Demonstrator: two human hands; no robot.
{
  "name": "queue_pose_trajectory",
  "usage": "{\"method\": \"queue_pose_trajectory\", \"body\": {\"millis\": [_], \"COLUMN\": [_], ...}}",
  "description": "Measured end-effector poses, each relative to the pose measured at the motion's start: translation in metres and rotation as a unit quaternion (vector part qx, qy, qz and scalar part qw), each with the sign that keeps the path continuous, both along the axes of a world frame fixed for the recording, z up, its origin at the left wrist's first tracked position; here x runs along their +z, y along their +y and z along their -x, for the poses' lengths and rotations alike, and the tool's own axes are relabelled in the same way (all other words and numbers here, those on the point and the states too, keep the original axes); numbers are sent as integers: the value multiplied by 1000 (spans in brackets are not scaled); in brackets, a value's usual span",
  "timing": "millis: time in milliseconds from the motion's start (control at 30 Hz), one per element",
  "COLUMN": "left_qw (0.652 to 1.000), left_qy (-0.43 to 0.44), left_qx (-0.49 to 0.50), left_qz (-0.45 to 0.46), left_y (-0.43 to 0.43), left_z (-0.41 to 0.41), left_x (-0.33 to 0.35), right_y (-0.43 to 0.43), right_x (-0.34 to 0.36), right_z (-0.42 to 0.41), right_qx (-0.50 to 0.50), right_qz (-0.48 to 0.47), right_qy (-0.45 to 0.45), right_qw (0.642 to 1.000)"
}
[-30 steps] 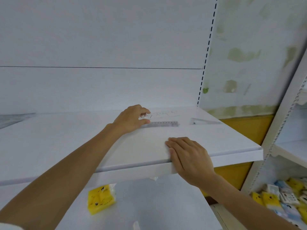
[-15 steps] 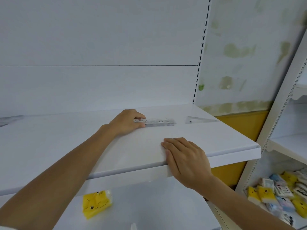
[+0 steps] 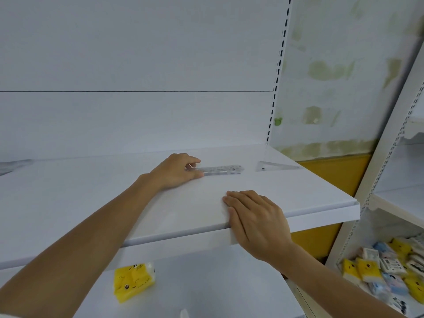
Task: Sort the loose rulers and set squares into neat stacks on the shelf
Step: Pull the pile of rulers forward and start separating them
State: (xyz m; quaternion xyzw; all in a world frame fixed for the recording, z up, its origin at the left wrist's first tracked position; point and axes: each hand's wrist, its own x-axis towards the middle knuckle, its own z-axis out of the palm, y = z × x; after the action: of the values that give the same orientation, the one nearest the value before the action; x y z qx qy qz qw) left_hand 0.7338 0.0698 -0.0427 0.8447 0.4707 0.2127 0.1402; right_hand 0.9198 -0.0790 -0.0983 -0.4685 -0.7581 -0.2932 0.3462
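Left hand [image 3: 176, 172], far back on the shelf [image 3: 68, 203], pinches the left end of the rulers [image 3: 221, 169] with thumb and curled fingers. A second ago two lay apart, and now they sit as one stack! Right hand [image 3: 257, 216] lies flat on the shelf's front edge, fingers straight, holding nothing. Set square [image 3: 275, 166] waits alone, far right, probably next.
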Motion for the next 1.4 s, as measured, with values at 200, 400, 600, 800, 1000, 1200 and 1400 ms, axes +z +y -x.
{"method": "queue_pose_trajectory", "body": {"millis": [200,400,600,800,1000,1200,1400], "left_qw": [999,996,993,996,995,993,981], "left_qy": [44,80,92,69,58,32,46], "left_qx": [28,47,67,53,68,102,174], "left_qz": [-7,-5,7,-7,-33,-43,-68], "left_y": [-6,-8,-3,-2,-13,-39,-89], "left_z": [28,50,50,46,51,97,204], "left_x": [13,10,9,7,4,11,20], "right_y": [-1,-2,-6,-6,-9,16,67], "right_x": [1,2,6,7,16,48,99], "right_z": [0,2,3,3,2,21,130], "right_qx": [-4,-1,-2,-3,-16,-34,84], "right_qz": [14,28,59,78,142,279,260], "right_qy": [2,11,11,14,19,76,100], "right_qw": [1000,1000,998,997,990,957,957]}}
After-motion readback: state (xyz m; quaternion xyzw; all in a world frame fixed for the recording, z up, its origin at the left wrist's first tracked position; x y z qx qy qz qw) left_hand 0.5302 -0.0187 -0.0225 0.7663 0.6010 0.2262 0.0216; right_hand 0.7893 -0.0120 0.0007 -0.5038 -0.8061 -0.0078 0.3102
